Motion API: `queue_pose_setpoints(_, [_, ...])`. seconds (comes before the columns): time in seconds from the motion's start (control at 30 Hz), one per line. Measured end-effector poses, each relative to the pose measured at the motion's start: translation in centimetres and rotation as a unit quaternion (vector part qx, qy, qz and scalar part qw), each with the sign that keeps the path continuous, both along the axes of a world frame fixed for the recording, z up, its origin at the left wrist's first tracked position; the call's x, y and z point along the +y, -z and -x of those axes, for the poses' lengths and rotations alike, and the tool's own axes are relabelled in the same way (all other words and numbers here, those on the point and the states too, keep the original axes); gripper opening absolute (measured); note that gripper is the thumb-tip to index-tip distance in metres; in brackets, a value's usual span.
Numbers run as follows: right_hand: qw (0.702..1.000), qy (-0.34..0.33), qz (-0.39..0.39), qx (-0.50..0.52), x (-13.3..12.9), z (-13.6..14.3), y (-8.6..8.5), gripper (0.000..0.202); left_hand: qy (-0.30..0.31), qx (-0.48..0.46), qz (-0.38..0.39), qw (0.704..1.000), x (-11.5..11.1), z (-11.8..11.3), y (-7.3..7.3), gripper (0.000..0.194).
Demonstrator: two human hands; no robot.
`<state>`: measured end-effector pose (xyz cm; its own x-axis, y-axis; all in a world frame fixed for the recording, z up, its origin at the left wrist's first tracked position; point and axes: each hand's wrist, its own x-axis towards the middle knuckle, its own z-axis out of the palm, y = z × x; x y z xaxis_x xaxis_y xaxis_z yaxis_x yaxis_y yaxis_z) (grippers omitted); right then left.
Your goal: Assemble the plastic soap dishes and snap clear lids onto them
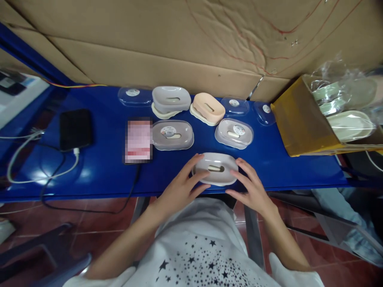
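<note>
A grey oval soap dish (223, 159) with a slot in its middle lies at the table's front edge. My left hand (187, 181) touches its left side and my right hand (249, 183) its right side, the fingers of both hands spread around it. Behind it are two grey dishes under clear lids, one on the left (187, 139) and one on the right (226, 139). Farther back, a grey dish (167, 104) and a peach dish (211, 102) each rest on a pale base. Clear labelled lids (236, 105) lie beside them.
A phone (138, 139) with a blurred screen lies left of the dishes. Farther left are a black box (75, 129) and cables. An open cardboard box (302, 119) with wrapped pale green dishes stands right. Cardboard (167, 48) covers the back.
</note>
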<state>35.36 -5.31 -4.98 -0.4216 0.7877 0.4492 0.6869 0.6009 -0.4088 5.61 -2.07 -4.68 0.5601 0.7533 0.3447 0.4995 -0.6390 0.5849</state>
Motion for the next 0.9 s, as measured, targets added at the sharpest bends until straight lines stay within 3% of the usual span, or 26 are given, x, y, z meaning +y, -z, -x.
queue_pose_setpoints(0.27, [0.994, -0.005, -0.024, -0.107, -1.0, 1.7, 0.5, 0.063, 0.036, 0.041, 0.042, 0.998, 1.8, 0.5, -0.4, 0.035])
queue_pose_setpoints(0.53, [0.988, -0.086, 0.024, -0.124, -0.7, 3.1, -0.3, 0.065, 0.003, 0.038, -0.016, 0.999, 0.7, 3.4, 0.7, 0.043])
queue_pose_setpoints(0.63, [0.997, -0.036, -0.031, -0.066, 2.5, -0.1, -1.6, 0.052, -0.03, 0.035, -0.054, 0.997, 0.3, 3.9, 1.0, 0.043])
queue_pose_setpoints(0.7, [0.989, 0.129, -0.058, -0.036, 6.3, -3.7, -2.4, 0.047, -0.045, 0.03, -0.06, 0.997, 0.2, 4.0, 1.1, 0.043])
queue_pose_setpoints(0.73, [0.983, 0.17, -0.049, -0.042, 8.5, -5.7, -2.5, 0.047, -0.047, 0.026, -0.059, 0.997, 0.2, 4.0, 1.3, 0.042])
queue_pose_setpoints(0.83, [0.971, 0.22, 0.002, -0.097, 14.0, -10.3, -1.7, 0.059, -0.051, 0.017, -0.056, 0.997, 0.2, 3.8, 1.6, 0.041])
queue_pose_setpoints(0.9, [0.963, 0.238, 0.022, -0.125, 15.6, -11.5, -0.5, 0.067, -0.063, 0.013, -0.055, 0.996, 0.1, 3.7, 1.7, 0.041])
